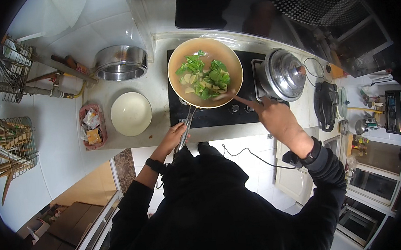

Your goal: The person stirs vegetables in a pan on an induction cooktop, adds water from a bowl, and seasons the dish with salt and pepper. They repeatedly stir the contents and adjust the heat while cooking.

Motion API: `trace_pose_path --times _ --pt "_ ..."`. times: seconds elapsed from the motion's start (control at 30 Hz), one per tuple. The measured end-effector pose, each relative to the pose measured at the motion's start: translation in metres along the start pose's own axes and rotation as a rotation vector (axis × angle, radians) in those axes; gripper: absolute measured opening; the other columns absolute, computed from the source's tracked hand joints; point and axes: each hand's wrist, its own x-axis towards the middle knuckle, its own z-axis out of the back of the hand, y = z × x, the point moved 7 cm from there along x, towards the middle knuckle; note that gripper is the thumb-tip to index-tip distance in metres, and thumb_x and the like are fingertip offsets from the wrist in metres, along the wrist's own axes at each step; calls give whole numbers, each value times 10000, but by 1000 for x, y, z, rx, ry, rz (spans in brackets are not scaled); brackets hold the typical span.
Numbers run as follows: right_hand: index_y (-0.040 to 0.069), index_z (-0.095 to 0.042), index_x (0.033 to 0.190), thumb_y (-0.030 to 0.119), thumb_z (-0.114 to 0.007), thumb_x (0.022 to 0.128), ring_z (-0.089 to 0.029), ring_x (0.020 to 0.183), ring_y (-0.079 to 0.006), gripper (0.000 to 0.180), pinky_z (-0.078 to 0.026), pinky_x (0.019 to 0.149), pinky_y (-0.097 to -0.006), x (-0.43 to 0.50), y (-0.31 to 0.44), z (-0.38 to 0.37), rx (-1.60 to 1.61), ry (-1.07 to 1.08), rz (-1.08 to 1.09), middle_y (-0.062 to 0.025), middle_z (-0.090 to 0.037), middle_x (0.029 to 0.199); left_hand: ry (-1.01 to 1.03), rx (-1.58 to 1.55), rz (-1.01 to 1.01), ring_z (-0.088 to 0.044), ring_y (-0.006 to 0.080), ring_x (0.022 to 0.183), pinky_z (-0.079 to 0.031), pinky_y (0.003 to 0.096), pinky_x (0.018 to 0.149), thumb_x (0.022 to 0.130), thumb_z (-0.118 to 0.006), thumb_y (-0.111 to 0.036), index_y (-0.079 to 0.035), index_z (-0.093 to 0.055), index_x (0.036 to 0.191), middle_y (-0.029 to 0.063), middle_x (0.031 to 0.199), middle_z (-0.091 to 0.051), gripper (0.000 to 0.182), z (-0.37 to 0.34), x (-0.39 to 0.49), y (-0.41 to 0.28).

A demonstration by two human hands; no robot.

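Note:
On the black gas stove (217,120) sits a round frying pan (201,44) with a tan inside. Green leafy vegetables (218,75) and pale sliced pieces (189,78) lie in it. My left hand (174,138) grips the pan's metal handle (190,117), which points toward me. With my right hand (278,116) I hold a utensil, seemingly a wooden spatula (224,95). Its blurred end is inside the pan at the near right, beside the greens; my fist hides part of its handle.
A lidded metal pot (284,74) stands right of the pan. Left are a cream bowl (131,114), a metal steamer ring (121,62) and a pink basket (92,127) of packets. A black electric appliance (324,106) sits far right. The range hood (248,6) overhangs the stove's back.

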Motion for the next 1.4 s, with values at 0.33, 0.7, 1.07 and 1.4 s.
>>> trace_pose_path --times 0.33,0.7,1.07,1.4 --pt "8 -753 855 315 -581 961 -723 867 -422 367 -593 790 -496 80 -88 -47 132 -114 -174 -260 -720 871 -18 64 -44 -618 107 690 -529 270 624 1085 -491 -326 -57 -587 1219 37 867 -653 316 1 1 7" --pt "38 -721 1104 241 -623 955 -669 908 -462 270 -549 803 -507 128 -84 -98 643 -190 -235 -271 -693 949 9 23 -31 -625 104 679 -524 272 633 1076 -497 -366 -51 -590 1239 30 861 -654 366 -1 -6 4" --pt "204 -564 1400 117 -588 957 -693 838 -403 453 -579 729 -492 110 -2 -117 381 -91 -155 -208 -649 1073 0 17 -30 -616 100 665 -523 273 621 1085 -494 -335 -49 -598 1188 37 846 -653 322 -1 -7 0" --pt "206 -510 1491 77 -601 919 -671 633 -324 594 -563 584 -432 3 20 19 179 30 -14 -157 -633 836 -5 8 -45 -610 101 639 -506 266 589 1080 -501 -310 -65 -591 1181 26 825 -653 281 2 -3 7"
